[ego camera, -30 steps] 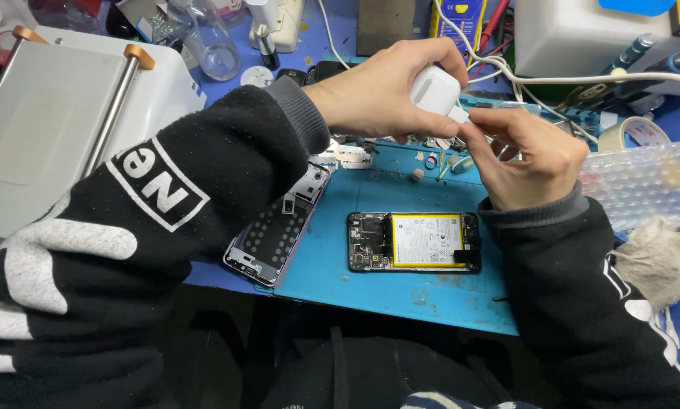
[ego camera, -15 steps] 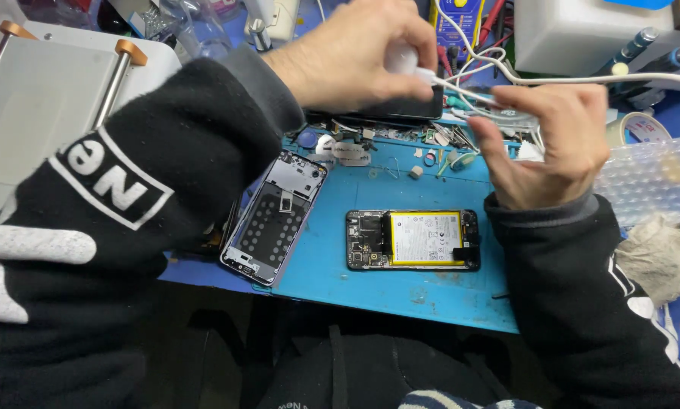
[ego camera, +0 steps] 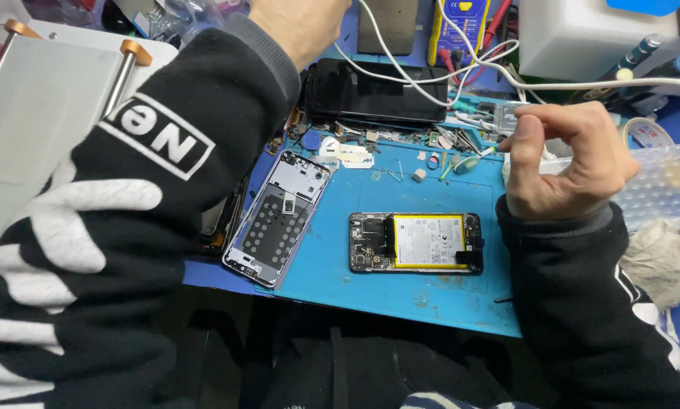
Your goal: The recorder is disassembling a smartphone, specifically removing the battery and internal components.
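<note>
In the head view, a phone is already well taken apart. An opened phone body (ego camera: 416, 242) lies flat in the middle of the blue work mat (ego camera: 400, 295), its yellow-edged battery and circuit boards bare. To its left, partly over the mat's edge, lies the separated back frame (ego camera: 279, 217), inner side up and at a slant. A dark phone (ego camera: 376, 91) rests face up at the far edge of the mat, with white cables (ego camera: 431, 79) running across it. Between that phone and the opened body sits a scatter of small parts and screws (ego camera: 416, 148). So the casing is off and the inside is exposed; nothing shows the boards or battery lifted out, and I judge that the work inside the body is not finished.

The left hand (ego camera: 298, 23) reaches up and away toward the far side of the bench, its sleeve crossing the picture. The frame cuts the hand off at the top, so I cannot tell whether its fingers are apart or closed on anything.

The right hand (ego camera: 563, 163) hovers above the mat's right edge, near the small parts and a sheet of bubble wrap (ego camera: 658, 189). Its fingers are curled together, thumb tip pressed to forefinger in a pinch; whether something tiny sits in the pinch is too small to tell. It is apart from the opened phone body.

A grey metal machine (ego camera: 37, 113) stands at the left.
</note>
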